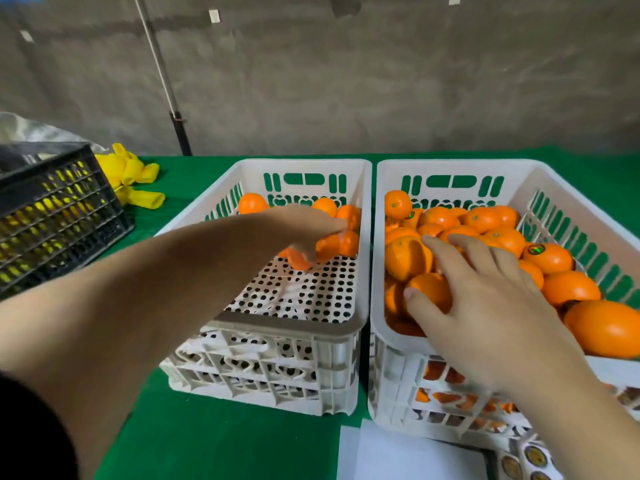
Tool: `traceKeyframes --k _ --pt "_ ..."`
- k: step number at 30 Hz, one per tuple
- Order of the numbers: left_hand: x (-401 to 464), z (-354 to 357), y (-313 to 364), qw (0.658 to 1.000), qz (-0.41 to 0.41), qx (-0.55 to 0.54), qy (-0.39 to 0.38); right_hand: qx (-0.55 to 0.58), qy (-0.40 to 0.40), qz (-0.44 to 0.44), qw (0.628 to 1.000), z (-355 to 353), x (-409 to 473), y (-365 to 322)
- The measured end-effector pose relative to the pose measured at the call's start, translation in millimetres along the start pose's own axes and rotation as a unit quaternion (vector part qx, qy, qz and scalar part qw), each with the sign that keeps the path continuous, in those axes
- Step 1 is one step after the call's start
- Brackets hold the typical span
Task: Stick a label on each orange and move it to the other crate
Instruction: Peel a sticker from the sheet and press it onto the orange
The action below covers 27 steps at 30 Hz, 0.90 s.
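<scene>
Green tablecloth, grey wall, left hand holding orange, right hand fingers spread.

Green worktop, loaded up.
Two white crates side by side mid-worktop, black crate far left w/ yellow foam nets beside, label sheets near edge.

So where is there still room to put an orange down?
The left crate has bare dotted floor at its near end, between the near wall and the oranges at the far end, where the left hand reaches. The right crate is crowded with oranges under the right hand.
</scene>
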<state>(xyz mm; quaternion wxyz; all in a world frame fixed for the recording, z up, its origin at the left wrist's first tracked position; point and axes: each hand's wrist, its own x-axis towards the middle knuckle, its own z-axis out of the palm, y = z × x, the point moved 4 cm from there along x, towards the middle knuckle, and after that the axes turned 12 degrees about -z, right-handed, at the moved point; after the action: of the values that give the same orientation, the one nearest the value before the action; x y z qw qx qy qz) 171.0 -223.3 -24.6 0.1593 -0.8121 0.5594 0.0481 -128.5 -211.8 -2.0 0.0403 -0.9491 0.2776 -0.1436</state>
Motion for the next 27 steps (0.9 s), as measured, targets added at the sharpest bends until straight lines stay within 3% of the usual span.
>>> traceKeyframes --k 1,5,7,9,11,13,15,19,22,24,27 --pt "-10.9 -7.7 0.7 1.0 0.007 0.007 0.03 -0.001 0.002 0.0 1.0 -0.8 -0.5 0.1" --pt "-73.9 -41.3 -7.9 0.969 -0.042 -0.165 0.182 -0.001 0.0 -0.002 1.0 -0.3 0.0 1.0" --pt "-115.0 -38.3 -6.3 0.928 -0.067 -0.271 0.247 0.001 -0.005 -0.001 1.0 0.2 -0.3 0.7" --pt "-163.6 -23.2 8.0 0.864 -0.057 -0.35 0.357 0.002 -0.007 -0.001 1.0 0.0 -0.4 0.1" --pt "-208.6 5.3 31.9 0.807 -0.029 -0.366 0.463 -0.004 -0.007 0.0 1.0 -0.1 -0.4 -0.4" --pt "-242.0 47.0 62.5 0.78 -0.017 -0.379 0.497 -0.013 -0.01 0.002 1.0 0.3 -0.3 -0.6" --pt "-257.9 93.0 92.3 0.784 0.003 -0.405 0.47 -0.016 -0.01 0.008 1.0 -0.4 -0.9 -0.4" --pt "-245.8 157.1 132.8 0.815 0.019 -0.5 0.293 -0.016 -0.005 0.004 1.0 -3.0 -4.7 -2.2" --pt "-221.5 182.3 145.0 0.808 -0.012 -0.552 0.208 -0.015 0.001 -0.006 1.0 -4.6 -5.8 -3.2" --pt "-209.5 201.1 149.8 0.816 -0.037 -0.547 0.184 -0.021 0.016 -0.015 1.0 -5.6 -6.6 -4.1" --pt "-200.1 222.6 160.3 0.862 -0.029 -0.483 0.151 -0.04 0.058 -0.036 0.997 -6.1 -9.6 -6.1"
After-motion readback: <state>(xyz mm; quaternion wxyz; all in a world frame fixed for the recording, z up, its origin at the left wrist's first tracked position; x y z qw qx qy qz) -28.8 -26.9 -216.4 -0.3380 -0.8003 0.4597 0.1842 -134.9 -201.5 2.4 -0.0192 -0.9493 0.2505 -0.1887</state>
